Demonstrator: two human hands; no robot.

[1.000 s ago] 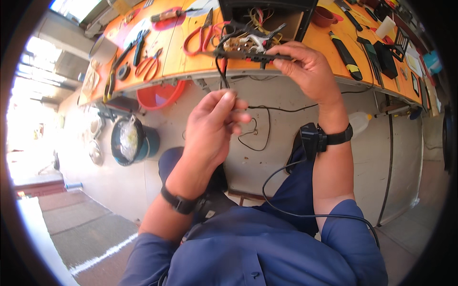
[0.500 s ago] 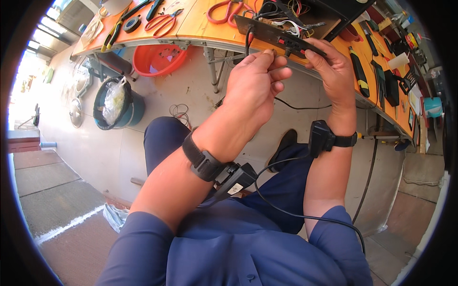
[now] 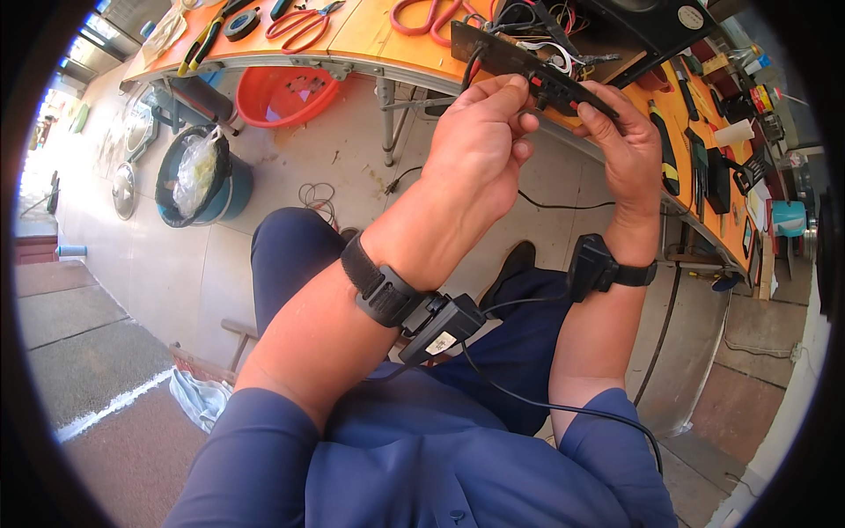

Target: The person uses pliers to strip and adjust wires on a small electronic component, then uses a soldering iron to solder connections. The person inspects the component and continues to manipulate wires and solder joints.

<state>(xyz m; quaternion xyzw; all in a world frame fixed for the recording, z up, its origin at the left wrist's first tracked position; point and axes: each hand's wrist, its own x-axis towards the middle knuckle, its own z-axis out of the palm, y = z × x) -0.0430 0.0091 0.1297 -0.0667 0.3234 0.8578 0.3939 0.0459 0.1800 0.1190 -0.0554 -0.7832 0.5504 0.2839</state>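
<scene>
A flat black panel (image 3: pixel 489 56) with red and black fittings on its face is held up at the near edge of the workbench, tilted. My right hand (image 3: pixel 623 141) grips its right end, thumb in front and fingers behind. My left hand (image 3: pixel 482 141) is closed in a pinch against the middle of the panel's face; whatever sits between thumb and forefinger is hidden. Behind the panel, loose wires (image 3: pixel 563 60) in white, red and black run toward an open black box (image 3: pixel 656 31). A black cable (image 3: pixel 473 67) hangs at the panel's left end.
On the orange workbench (image 3: pixel 365 44) lie red-handled scissors (image 3: pixel 299 32), a black tape roll (image 3: pixel 241 25), yellow-black pliers (image 3: pixel 201 46) and a yellow-black tool (image 3: pixel 664 145). Below stand a red basin (image 3: pixel 286 101) and a lined bucket (image 3: pixel 236 192). A black cord (image 3: pixel 563 207) crosses the floor.
My left thumb and forefinger have come up against the panel's face. The panel and my right hand have shifted slightly right and down in the picture, as the whole view has moved a little.
</scene>
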